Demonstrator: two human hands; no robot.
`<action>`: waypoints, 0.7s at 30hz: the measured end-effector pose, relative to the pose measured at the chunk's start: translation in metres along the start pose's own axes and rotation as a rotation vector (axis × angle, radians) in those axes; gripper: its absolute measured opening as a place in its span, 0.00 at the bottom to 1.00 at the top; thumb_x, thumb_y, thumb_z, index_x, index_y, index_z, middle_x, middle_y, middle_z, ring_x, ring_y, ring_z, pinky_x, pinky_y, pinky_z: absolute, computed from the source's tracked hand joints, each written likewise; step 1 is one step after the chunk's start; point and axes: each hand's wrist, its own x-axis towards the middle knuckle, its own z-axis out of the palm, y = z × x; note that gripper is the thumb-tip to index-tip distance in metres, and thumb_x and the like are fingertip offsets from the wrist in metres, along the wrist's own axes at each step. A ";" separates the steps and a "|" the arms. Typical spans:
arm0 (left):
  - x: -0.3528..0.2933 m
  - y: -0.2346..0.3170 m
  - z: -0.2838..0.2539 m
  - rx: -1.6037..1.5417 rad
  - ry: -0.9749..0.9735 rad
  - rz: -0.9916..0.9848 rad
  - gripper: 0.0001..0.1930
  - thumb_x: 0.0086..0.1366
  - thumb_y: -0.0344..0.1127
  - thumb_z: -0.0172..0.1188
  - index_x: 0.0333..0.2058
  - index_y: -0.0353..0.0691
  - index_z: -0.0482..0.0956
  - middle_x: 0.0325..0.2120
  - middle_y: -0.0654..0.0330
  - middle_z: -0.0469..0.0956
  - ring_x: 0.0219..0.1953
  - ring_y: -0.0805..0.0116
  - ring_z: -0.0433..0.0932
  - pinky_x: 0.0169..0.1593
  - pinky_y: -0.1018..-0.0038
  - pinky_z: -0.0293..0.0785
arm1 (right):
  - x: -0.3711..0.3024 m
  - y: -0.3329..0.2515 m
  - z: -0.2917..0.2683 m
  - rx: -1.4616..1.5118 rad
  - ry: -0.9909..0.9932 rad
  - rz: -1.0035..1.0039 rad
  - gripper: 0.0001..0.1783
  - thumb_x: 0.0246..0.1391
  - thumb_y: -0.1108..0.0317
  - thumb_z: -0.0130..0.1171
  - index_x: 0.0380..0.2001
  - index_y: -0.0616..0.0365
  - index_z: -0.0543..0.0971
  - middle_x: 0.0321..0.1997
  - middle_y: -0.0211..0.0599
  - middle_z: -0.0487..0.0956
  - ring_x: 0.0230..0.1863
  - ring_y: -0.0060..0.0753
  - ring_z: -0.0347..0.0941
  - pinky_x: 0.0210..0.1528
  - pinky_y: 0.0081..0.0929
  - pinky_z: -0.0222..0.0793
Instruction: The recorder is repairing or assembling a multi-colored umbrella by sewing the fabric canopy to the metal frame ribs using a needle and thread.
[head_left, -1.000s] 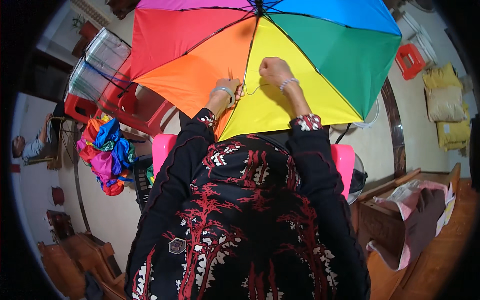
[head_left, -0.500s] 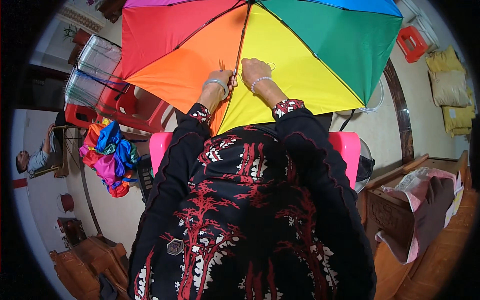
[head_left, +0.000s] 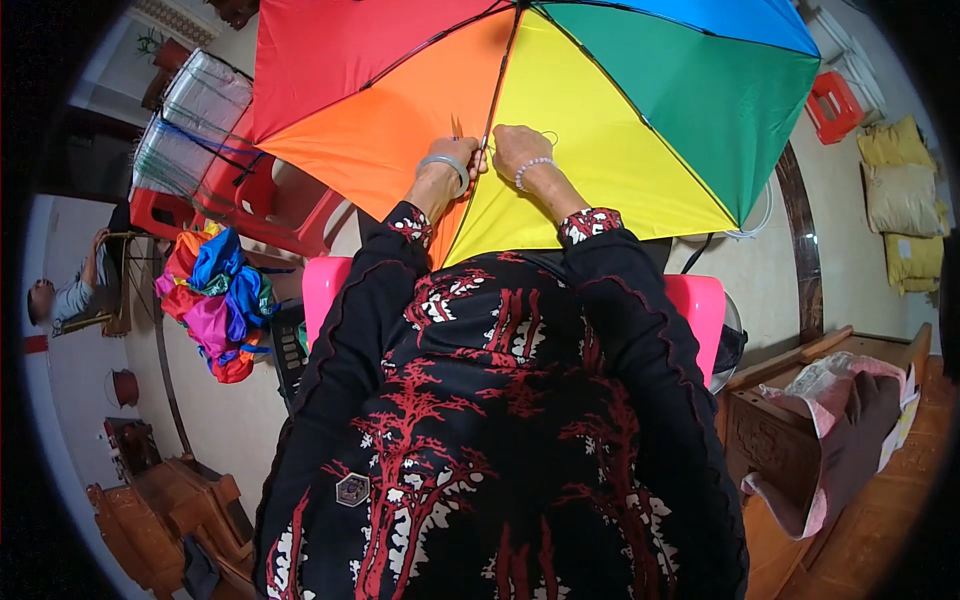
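An opened rainbow umbrella (head_left: 570, 110) lies across my lap, its ribs facing me. My left hand (head_left: 457, 160) is closed at the rib between the orange and yellow panels. Two slim pointed tips stick up from it, like those of thread snips (head_left: 456, 127). Just right of that rib, over the yellow panel, my right hand (head_left: 522, 150) is closed with its knuckles up. A thin dark thread (head_left: 551, 136) loops out beside it; the fingertips are hidden. The two hands are close together.
A heap of bunched multicoloured cloth (head_left: 215, 300) sits to my left, near red plastic stools (head_left: 285, 215) and a strapped white bundle (head_left: 195, 120). Another person (head_left: 75, 295) sits at the far left. At right are a carved wooden seat (head_left: 775, 440), yellow sacks (head_left: 900, 190) and a red stool (head_left: 834, 106).
The whole view has shifted slightly, with the umbrella and hands a little lower and farther right in the picture. Both hands keep nearly the same pose at the rib.
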 end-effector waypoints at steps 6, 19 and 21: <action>-0.010 0.006 0.000 0.169 -0.018 -0.027 0.14 0.60 0.33 0.50 0.16 0.35 0.71 0.10 0.59 0.71 0.09 0.71 0.66 0.13 0.76 0.57 | 0.008 0.004 0.016 0.179 0.150 -0.052 0.07 0.46 0.69 0.51 0.29 0.60 0.75 0.32 0.49 0.77 0.37 0.49 0.74 0.39 0.39 0.69; -0.014 0.012 0.017 0.024 0.089 -0.034 0.14 0.59 0.31 0.52 0.15 0.35 0.70 0.11 0.57 0.71 0.10 0.68 0.68 0.13 0.74 0.59 | 0.017 0.024 0.030 0.203 0.298 -0.239 0.07 0.49 0.71 0.49 0.30 0.62 0.73 0.31 0.49 0.77 0.36 0.50 0.74 0.39 0.40 0.70; -0.012 0.008 0.021 0.039 0.113 -0.035 0.13 0.58 0.31 0.52 0.15 0.35 0.70 0.11 0.56 0.71 0.10 0.68 0.69 0.13 0.73 0.60 | 0.010 0.023 0.024 0.197 0.276 -0.218 0.07 0.49 0.71 0.49 0.31 0.62 0.73 0.31 0.49 0.77 0.37 0.50 0.74 0.40 0.39 0.70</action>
